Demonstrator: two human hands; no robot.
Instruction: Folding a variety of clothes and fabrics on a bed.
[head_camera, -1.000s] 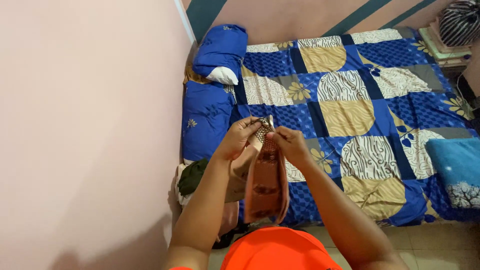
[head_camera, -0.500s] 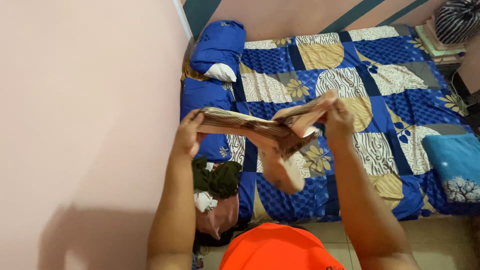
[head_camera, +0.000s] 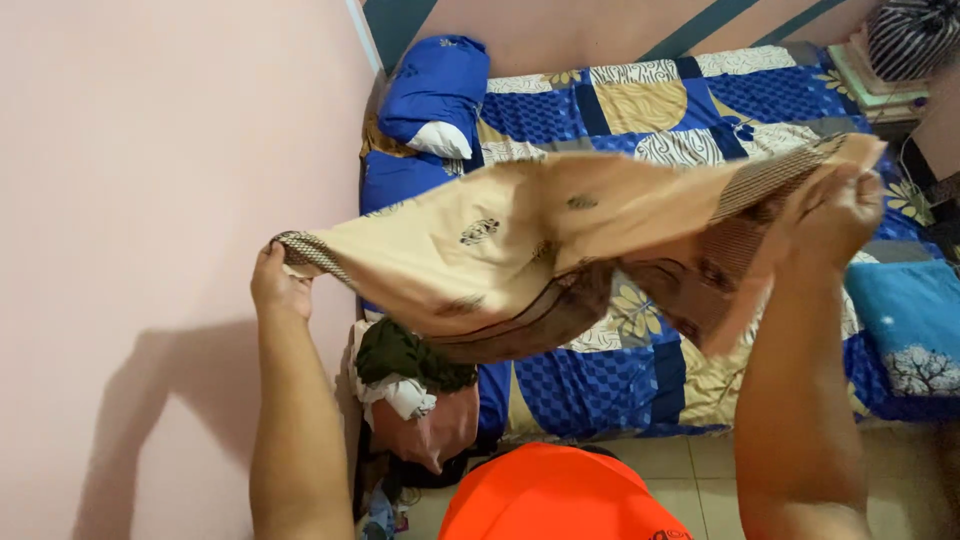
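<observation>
Left hand (head_camera: 280, 285) pinching near-left corner of beige patterned cloth (head_camera: 520, 245), right hand (head_camera: 835, 215) gripping its far-right edge, arms wide apart, cloth stretched in the air above blue patchwork bed (head_camera: 620, 380), heap of clothes (head_camera: 410, 385) below at left, blue pillow (head_camera: 435, 85) far left

You have a single head-worn view, looking steeply down from above your own orange cap brim (head_camera: 555, 495), close over your left hand (head_camera: 277, 285) and right hand (head_camera: 835, 215), with the bed (head_camera: 610, 375) just beyond them and a pink wall (head_camera: 150, 200) left of the left hand.
</observation>
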